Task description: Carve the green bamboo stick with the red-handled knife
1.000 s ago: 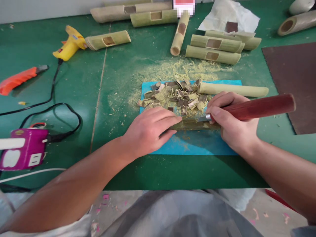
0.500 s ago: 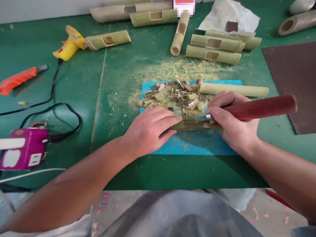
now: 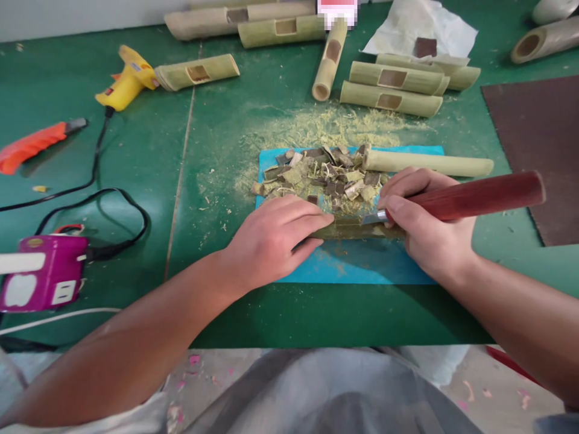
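Observation:
My left hand [image 3: 280, 238] is closed on the left end of a bamboo tube [image 3: 348, 229], which lies across a blue mat [image 3: 362, 268]. In my right hand [image 3: 434, 223] is a carving knife with a thick dark-red wooden handle [image 3: 488, 196], held like a pen. Its short metal blade [image 3: 371, 218] points left and touches the upper side of the tube, near scored lines in the surface. Right-hand fingers also rest by the tube's right end, which they partly hide. Just beyond the tube lies a heap of bamboo chips [image 3: 325, 172] and shavings.
A pale bamboo stick [image 3: 429, 163] lies behind my right hand. Several bamboo tubes with square cut-outs [image 3: 391, 102] stand at the back. To the left are a yellow hot-glue gun [image 3: 126, 81], an orange utility knife [image 3: 38, 144] and a purple power strip [image 3: 45, 271]. A brown sheet [image 3: 534, 150] lies right.
The knife blade has shifted very slightly left and down along the tube. Both hands stay almost in place.

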The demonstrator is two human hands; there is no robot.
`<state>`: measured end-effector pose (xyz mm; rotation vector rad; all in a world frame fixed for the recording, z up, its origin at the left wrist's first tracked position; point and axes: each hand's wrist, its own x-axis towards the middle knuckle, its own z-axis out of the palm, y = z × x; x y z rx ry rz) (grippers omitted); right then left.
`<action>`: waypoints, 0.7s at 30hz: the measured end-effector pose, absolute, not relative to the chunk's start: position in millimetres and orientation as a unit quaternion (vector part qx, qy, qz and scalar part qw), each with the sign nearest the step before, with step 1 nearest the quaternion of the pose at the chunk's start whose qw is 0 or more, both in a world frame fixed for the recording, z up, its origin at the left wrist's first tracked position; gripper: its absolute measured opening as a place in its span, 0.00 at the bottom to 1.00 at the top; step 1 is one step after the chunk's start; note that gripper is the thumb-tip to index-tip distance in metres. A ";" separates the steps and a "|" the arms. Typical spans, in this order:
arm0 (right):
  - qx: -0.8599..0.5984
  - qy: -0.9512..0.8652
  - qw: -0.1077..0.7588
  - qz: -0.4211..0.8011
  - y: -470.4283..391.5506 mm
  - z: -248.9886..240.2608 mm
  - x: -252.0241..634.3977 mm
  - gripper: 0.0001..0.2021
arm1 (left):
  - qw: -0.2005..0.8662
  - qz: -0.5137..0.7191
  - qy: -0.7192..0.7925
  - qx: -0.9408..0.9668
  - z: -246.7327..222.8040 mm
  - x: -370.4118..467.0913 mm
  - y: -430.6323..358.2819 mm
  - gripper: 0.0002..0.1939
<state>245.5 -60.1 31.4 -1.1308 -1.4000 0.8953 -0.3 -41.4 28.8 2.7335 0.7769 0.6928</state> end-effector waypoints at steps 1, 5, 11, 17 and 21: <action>-0.482 -0.584 0.537 0.372 -60.1 33.0 244.1 0.08 | 0.107 0.236 0.263 0.929 29.0 -0.2 -41.4 0.11; -0.491 -0.573 0.556 0.348 -60.7 37.5 240.3 0.08 | 0.106 0.238 0.261 0.929 30.1 0.6 -42.1 0.11; -0.483 -0.600 0.535 0.347 -62.0 35.5 243.9 0.08 | 0.108 0.238 0.261 0.930 31.2 1.0 -42.8 0.10; -0.473 -0.615 0.525 0.349 -62.1 33.6 245.3 0.08 | 0.111 0.224 0.265 0.931 30.6 0.1 -42.0 0.10; -0.462 -0.614 0.538 0.347 -62.5 32.8 245.2 0.07 | 0.098 0.214 0.257 0.937 30.9 -0.1 -42.7 0.10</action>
